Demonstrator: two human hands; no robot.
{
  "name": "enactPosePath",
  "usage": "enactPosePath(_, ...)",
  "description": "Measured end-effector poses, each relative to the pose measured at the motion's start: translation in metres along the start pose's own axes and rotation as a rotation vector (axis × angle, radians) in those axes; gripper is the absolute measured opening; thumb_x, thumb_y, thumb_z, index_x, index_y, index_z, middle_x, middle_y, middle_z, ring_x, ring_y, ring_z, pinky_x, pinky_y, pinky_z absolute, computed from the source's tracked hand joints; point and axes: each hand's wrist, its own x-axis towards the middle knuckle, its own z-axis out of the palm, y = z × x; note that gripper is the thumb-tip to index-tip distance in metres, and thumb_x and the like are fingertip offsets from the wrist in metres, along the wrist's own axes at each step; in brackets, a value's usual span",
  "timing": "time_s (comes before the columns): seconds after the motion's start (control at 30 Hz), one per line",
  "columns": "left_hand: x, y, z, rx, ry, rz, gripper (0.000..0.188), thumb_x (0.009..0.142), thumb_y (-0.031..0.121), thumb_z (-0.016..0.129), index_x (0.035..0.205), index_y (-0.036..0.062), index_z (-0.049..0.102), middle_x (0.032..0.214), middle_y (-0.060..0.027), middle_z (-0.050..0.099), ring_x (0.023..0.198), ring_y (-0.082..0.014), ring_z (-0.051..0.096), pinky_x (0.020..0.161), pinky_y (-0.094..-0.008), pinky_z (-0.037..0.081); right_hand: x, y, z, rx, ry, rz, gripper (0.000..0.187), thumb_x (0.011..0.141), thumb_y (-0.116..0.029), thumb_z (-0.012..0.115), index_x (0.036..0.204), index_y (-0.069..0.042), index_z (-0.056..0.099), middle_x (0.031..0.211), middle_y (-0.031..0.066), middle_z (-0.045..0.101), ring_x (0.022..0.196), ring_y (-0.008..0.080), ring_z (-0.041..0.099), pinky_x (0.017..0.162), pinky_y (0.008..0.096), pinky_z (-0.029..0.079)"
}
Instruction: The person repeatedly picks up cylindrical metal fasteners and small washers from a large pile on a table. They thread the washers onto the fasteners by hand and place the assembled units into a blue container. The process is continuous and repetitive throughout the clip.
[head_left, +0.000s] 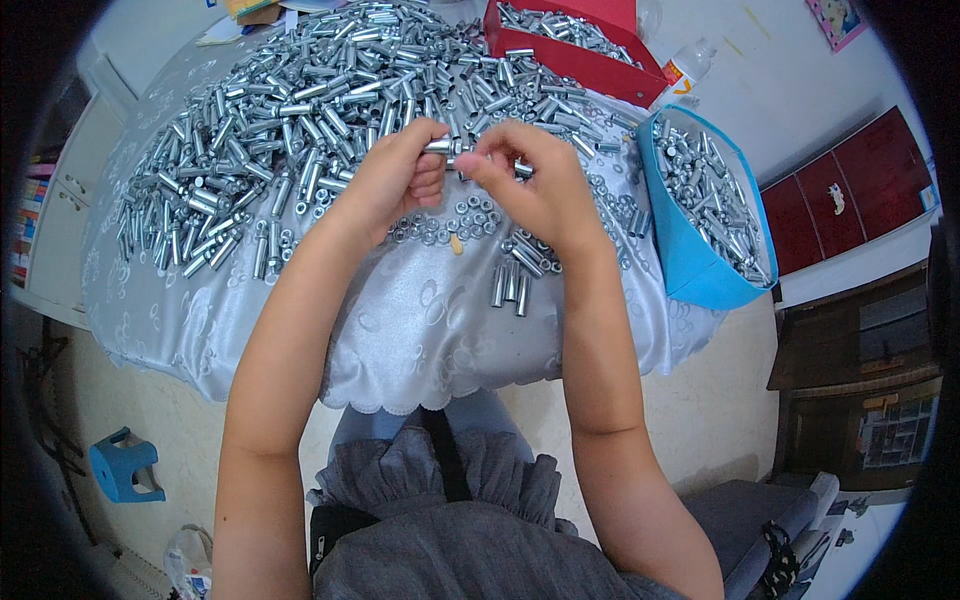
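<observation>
Over the near edge of a big heap of metal expansion bolts, my left hand is closed in a fist round one silvery expansion bolt, which points to the right. The thumb and fingers of my right hand are bent together at that bolt's right end; a small part there is mostly hidden by the fingertips. Just below my hands lie loose nuts in a cluster, beside a small tan piece. Several plain metal sleeves lie near my right wrist.
A white patterned cloth covers the table. To the right stands a light blue fabric bin full of bolts. Behind it are a red box holding more bolts and a plastic bottle. A blue stool stands on the floor at left.
</observation>
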Motion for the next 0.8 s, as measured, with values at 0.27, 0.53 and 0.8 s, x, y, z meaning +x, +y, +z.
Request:
enactPosePath(0.27, 0.002, -0.001, 0.000, 0.010, 0.004, -0.015, 0.041, 0.085, 0.029, 0.045, 0.051, 0.0169, 0.026, 0.047, 0.0054, 0.023, 0.042, -0.0075, 0.024, 0.044, -0.0235, 0.024, 0.003, -0.005, 0.002, 0.074, 0.056, -0.072, 0.023, 0.068, -0.014, 0.068, 0.089, -0.007, 0.060, 0.069, 0.0046, 0.050, 0.058, 0.0161, 0.048, 0.055, 0.0268, 0.041)
enactPosePath(0.53, 0.003, -0.005, 0.000, 0.048, -0.005, -0.058, 0.037, 0.084, 0.029, 0.045, 0.054, 0.0159, 0.030, 0.047, 0.0059, 0.024, 0.042, -0.0069, 0.024, 0.044, -0.0233, 0.024, 0.001, -0.004, 0.002, 0.141, 0.035, 0.025, 0.020, 0.073, -0.017, 0.065, 0.087, -0.004, 0.058, 0.071, 0.0075, 0.052, 0.061, 0.0186, 0.050, 0.056, 0.0285, 0.042)
enactPosePath(0.8, 0.005, -0.004, -0.003, -0.047, -0.166, -0.116, 0.037, 0.085, 0.032, 0.042, 0.053, 0.0163, 0.032, 0.046, 0.0065, 0.023, 0.041, -0.0064, 0.024, 0.044, -0.0227, 0.023, 0.002, -0.004, 0.007, 0.072, 0.021, -0.074, 0.020, 0.075, -0.016, 0.062, 0.090, -0.004, 0.057, 0.074, 0.0103, 0.054, 0.065, 0.0241, 0.053, 0.059, 0.0314, 0.043)
